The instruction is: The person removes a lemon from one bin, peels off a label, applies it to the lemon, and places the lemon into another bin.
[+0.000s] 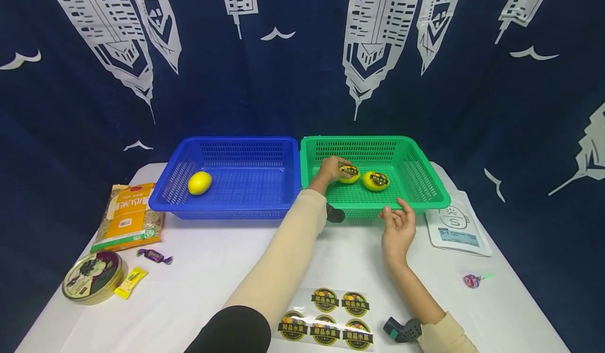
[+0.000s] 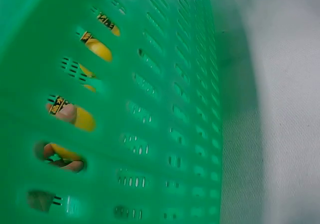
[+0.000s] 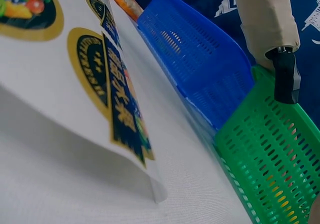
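My left hand [image 1: 332, 169] reaches over the front wall into the green basket [image 1: 425, 204] and holds a yellow lemon [image 1: 348, 178] with a black-and-gold label on top. Through the slots in the left wrist view, fingers [image 2: 67, 113] show against that labelled lemon [image 2: 85, 120]. Right beside it in the basket lies a second labelled lemon [image 1: 376, 182]. My right hand [image 1: 399, 235] is just in front of the basket's near rim, fingers loosely bent with nothing in them; whether a fingertip touches the rim, I cannot tell.
A blue basket [image 1: 227, 207] with an unlabelled lemon [image 1: 199, 183] adjoins on the left. A sticker sheet [image 1: 302, 308] lies near the front. Left are a grain bag [image 1: 127, 221], round tin [image 1: 92, 277] and wrapped candies [image 1: 153, 256]; right, a white pouch [image 1: 458, 227] and lollipop [image 1: 471, 281].
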The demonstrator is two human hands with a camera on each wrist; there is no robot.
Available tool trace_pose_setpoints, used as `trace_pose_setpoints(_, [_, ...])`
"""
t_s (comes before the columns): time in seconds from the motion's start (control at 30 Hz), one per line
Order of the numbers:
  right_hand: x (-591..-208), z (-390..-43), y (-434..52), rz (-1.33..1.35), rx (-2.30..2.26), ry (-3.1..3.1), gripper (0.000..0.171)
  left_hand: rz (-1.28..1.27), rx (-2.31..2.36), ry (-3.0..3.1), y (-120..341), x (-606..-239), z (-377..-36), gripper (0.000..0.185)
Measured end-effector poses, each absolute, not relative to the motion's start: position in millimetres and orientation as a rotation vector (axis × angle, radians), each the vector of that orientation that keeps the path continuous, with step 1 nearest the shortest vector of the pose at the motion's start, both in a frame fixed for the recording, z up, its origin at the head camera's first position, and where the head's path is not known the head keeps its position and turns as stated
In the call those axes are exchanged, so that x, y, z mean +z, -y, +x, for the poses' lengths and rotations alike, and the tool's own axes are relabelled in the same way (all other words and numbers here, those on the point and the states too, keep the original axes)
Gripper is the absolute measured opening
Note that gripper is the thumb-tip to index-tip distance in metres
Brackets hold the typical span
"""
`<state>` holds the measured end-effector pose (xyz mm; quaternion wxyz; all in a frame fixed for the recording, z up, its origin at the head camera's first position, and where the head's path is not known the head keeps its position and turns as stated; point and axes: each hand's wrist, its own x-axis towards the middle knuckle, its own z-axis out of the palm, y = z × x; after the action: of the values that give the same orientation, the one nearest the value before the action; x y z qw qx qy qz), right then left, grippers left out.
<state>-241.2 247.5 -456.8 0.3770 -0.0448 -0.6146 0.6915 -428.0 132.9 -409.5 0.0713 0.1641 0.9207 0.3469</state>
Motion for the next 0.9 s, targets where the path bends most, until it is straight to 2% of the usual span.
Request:
trace_pose_setpoints(0.3, [-455.1,-240.8,-245.6,-0.133,1.775,1.593,0.04,0.591,1.008,-2.731,-127.0,-407.2,-435.4,0.051])
trace_pose_setpoints(0.5, [-441.5,-233.5,-241.2,-0.14,1.763,1.628,0.04,0.787,1.379,-2.68,-105.1,-386.3,-424.5,0.053])
trace_pose_setpoints(0.7, [-442.6,-236.5,-242.7,-0.189,1.727,1.684,0.04,0.897,1.829,-2.334,-36.5,-351.8,-370.4,0.042])
trace_pose_setpoints(0.8, [-448.9,-239.5,-244.8,-0.257,1.692,1.686,0.038,0.8,1.965,-2.26,11.4,-341.9,-334.6,0.039])
trace_pose_setpoints(0.9, [-452.5,-238.8,-244.3,-0.29,1.678,1.661,0.035,0.599,2.125,-2.212,61.2,-345.0,-302.2,0.038])
